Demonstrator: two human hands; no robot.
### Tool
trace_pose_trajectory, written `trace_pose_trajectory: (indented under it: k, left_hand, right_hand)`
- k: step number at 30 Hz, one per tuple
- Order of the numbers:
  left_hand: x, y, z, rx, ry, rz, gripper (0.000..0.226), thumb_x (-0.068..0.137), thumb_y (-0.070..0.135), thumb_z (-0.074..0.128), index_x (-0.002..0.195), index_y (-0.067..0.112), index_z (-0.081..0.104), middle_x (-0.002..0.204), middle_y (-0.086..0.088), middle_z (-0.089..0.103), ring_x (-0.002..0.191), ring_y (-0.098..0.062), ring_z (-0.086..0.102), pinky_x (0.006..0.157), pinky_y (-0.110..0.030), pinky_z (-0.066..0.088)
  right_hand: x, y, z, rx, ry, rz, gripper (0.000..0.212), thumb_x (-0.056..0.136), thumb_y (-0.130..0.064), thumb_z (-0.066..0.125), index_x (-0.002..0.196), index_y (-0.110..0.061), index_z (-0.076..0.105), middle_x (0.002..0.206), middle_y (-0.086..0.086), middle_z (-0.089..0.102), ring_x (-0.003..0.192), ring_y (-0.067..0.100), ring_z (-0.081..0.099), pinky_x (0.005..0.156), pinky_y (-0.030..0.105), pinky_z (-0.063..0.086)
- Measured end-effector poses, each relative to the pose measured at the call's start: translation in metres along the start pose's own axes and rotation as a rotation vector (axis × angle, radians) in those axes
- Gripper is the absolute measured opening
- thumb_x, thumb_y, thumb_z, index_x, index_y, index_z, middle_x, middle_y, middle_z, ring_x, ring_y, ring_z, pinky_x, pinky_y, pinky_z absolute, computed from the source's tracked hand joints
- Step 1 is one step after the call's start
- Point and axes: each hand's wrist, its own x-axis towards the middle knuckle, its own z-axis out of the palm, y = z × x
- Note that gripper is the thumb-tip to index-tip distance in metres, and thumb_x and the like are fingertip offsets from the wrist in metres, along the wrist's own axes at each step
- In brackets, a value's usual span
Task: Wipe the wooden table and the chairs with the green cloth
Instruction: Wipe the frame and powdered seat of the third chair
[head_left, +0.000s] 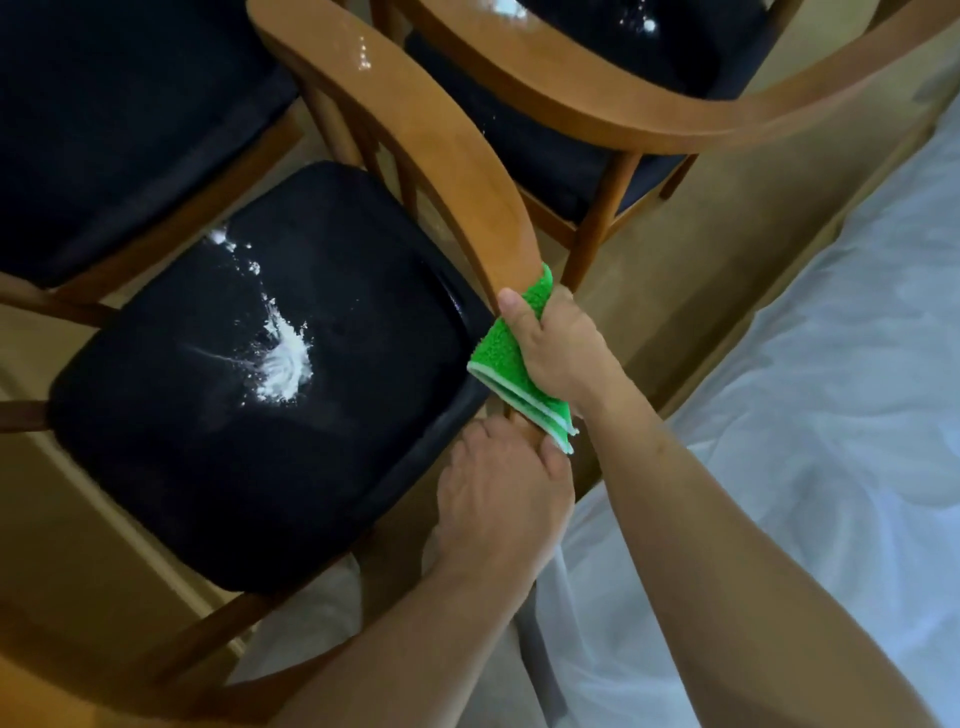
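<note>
The green cloth (506, 358) and right hand (558, 348) hide the chair backrest's (415, 130) end.

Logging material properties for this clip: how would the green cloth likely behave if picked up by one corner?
Probably floppy: the green cloth drapes folded over the chair's top rail where the right hand grips it. Likely light, since its free layers hang below the hand without pulling taut. Its nubby pile suggests it grips rather than slips, though that cannot be confirmed here.

Dim warm light w/ glare on chair backrest (395, 98), soft overall, wide-angle bending at edges.
</note>
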Motion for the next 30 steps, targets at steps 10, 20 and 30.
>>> trace_pose_trajectory:
  k: [10, 20, 30]
  left_hand:
    - [0.072, 0.036, -0.003, -0.322, 0.121, -0.234, 0.044, 0.083, 0.03, 0.068, 0.118, 0.016, 0.045, 0.111, 0.0, 0.053, 0.095, -0.015, 0.055, 0.081, -0.029, 0.047]
    - [0.085, 0.051, -0.009, -0.426, 0.201, -0.397, 0.049, 0.073, 0.047, 0.076, 0.104, 0.022, 0.048, 0.097, 0.004, 0.057, 0.084, -0.015, 0.061, 0.072, -0.031, 0.053]
    - [0.086, 0.051, -0.011, -0.547, 0.116, -0.473, 0.045, 0.081, 0.044, 0.072, 0.11, 0.025, 0.043, 0.085, 0.017, 0.045, 0.086, -0.008, 0.058, 0.069, -0.018, 0.037]
  right_hand:
    - [0.097, -0.07, -0.015, -0.25, 0.164, -0.272, 0.067, 0.095, -0.06, 0.043, 0.134, -0.006, 0.038, 0.125, 0.012, 0.056, 0.112, 0.028, 0.055, 0.077, 0.031, 0.035]
    - [0.067, -0.032, -0.021, 0.064, -0.005, -0.146, 0.056, 0.094, -0.061, 0.044, 0.121, -0.013, 0.05, 0.105, 0.0, 0.059, 0.094, 0.018, 0.058, 0.078, 0.03, 0.039]
    - [0.037, -0.034, -0.024, -0.124, -0.149, -0.063, 0.08, 0.09, -0.055, 0.054, 0.147, -0.012, 0.017, 0.139, 0.01, 0.045, 0.118, 0.026, 0.053, 0.09, 0.039, 0.048]
